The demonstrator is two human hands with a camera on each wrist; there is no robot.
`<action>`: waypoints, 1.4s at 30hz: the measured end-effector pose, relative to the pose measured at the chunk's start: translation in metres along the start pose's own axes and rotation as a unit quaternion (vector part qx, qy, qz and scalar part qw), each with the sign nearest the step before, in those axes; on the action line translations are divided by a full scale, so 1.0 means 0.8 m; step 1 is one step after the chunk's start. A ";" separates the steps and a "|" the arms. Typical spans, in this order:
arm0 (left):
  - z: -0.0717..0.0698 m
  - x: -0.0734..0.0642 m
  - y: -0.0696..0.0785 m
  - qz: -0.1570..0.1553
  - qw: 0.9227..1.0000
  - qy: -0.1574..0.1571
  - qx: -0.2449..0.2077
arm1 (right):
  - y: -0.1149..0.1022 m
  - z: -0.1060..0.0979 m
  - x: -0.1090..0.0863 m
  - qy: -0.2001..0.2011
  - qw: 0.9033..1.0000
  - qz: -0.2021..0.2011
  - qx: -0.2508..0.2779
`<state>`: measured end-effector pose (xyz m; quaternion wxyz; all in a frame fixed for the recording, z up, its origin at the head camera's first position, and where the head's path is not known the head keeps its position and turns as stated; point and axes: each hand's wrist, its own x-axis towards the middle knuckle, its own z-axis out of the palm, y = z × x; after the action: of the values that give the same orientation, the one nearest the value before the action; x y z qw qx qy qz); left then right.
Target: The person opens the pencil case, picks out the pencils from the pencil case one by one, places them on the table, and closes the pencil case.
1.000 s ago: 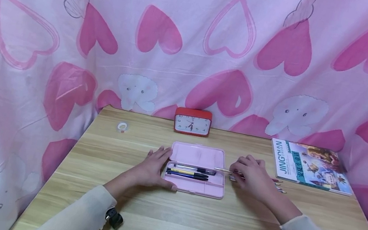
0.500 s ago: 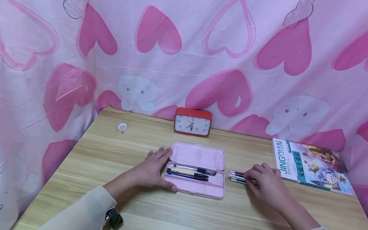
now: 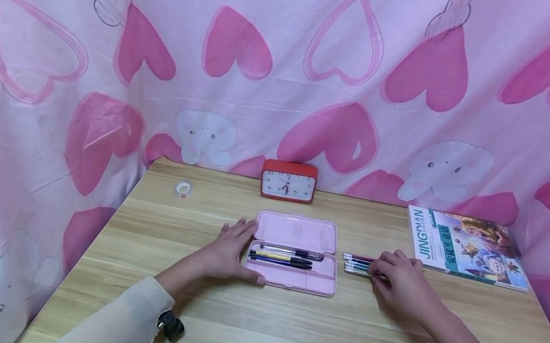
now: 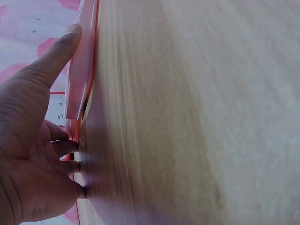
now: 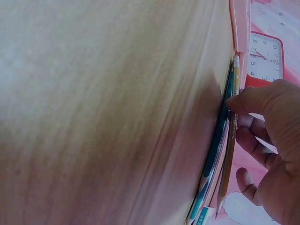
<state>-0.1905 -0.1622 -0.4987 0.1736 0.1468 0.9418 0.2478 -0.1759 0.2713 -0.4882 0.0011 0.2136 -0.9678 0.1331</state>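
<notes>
An open pink pencil case (image 3: 296, 238) lies on the table, holding a clear pen with a black cap (image 3: 292, 253) and two darker pens (image 3: 281, 260) in its back compartment. My left hand (image 3: 227, 252) rests at its left end, thumb along the front edge and spread fingers beside the lid. In the left wrist view the thumb (image 4: 58, 51) lies straight against the case's side. My right hand (image 3: 402, 280) is over several pencils (image 3: 355, 262) right of the case. In the right wrist view, thumb and fingers pinch a yellow-brown pencil (image 5: 229, 154) beside a green one (image 5: 218, 136).
A red clock (image 3: 288, 182) stands behind the case, near the curtain (image 3: 243, 98) with hearts. A small roll of tape (image 3: 183, 188) lies at the back left. At the back right is a magazine (image 3: 466, 248). Bare wood (image 3: 289, 339) shows in front.
A second ago my right hand held a pencil near the case's right edge; it has since moved right, over the pencils. My left hand and the case have stayed put.
</notes>
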 end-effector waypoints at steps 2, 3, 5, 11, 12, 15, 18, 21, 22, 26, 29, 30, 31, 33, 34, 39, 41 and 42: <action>0.000 0.000 0.000 0.001 1.000 0.000 -0.002 | 0.001 0.001 0.000 -0.001 1.000 0.001 0.002; 0.000 0.000 0.000 0.001 1.000 0.000 -0.002 | 0.001 0.001 0.000 -0.001 1.000 0.001 0.003; 0.000 0.000 0.000 0.001 1.000 0.000 -0.004 | 0.002 0.002 -0.001 0.000 1.000 0.000 0.002; 0.000 0.000 -0.001 0.003 1.000 0.000 -0.005 | 0.002 0.003 -0.002 0.001 1.000 -0.001 0.000; 0.000 0.000 -0.001 0.003 1.000 0.001 -0.005 | 0.002 0.003 -0.002 0.001 1.000 -0.001 -0.001; -0.001 0.000 0.000 0.003 1.000 0.000 -0.006 | 0.002 0.004 -0.002 0.002 1.000 -0.003 -0.002; -0.001 0.000 0.000 0.004 1.000 0.000 -0.006 | 0.003 0.004 -0.001 0.001 1.000 -0.004 -0.001; -0.001 0.000 0.000 0.004 1.000 0.001 -0.007 | 0.003 0.004 -0.002 0.002 1.000 -0.005 -0.002; -0.001 0.000 0.000 0.004 1.000 0.002 -0.008 | 0.003 0.004 -0.002 0.002 1.000 -0.006 -0.003; 0.000 0.000 0.000 0.002 1.000 0.002 -0.013 | 0.003 0.004 -0.002 0.004 1.000 -0.011 -0.008; 0.000 -0.001 0.001 -0.001 1.000 0.001 -0.016 | 0.004 0.004 -0.003 0.005 1.000 -0.012 -0.010; 0.000 -0.001 0.001 -0.002 1.000 0.000 -0.016 | 0.004 0.004 -0.003 0.005 1.000 -0.011 -0.010; 0.000 -0.001 0.001 -0.002 1.000 0.001 -0.016 | 0.004 0.005 -0.003 0.005 1.000 -0.011 -0.010; 0.000 -0.001 0.002 -0.001 1.000 0.001 -0.016 | 0.004 0.005 -0.004 0.004 1.000 -0.010 -0.009; 0.000 -0.001 0.001 -0.001 1.000 0.001 -0.016 | 0.004 0.005 -0.004 0.004 1.000 -0.009 -0.008; -0.001 -0.002 0.002 0.001 1.000 0.000 -0.013 | 0.003 0.004 -0.002 0.005 1.000 -0.009 -0.002; -0.002 -0.003 0.003 0.000 1.000 -0.001 -0.012 | 0.000 0.003 0.000 0.006 1.000 -0.011 -0.001; -0.003 -0.003 0.004 0.000 1.000 -0.001 -0.012 | -0.002 0.003 0.001 0.007 1.000 -0.012 0.000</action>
<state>-0.1889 -0.1613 -0.4950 0.1761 0.1450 0.9386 0.2590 -0.1762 0.2691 -0.4899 0.0093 0.2240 -0.9652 0.1346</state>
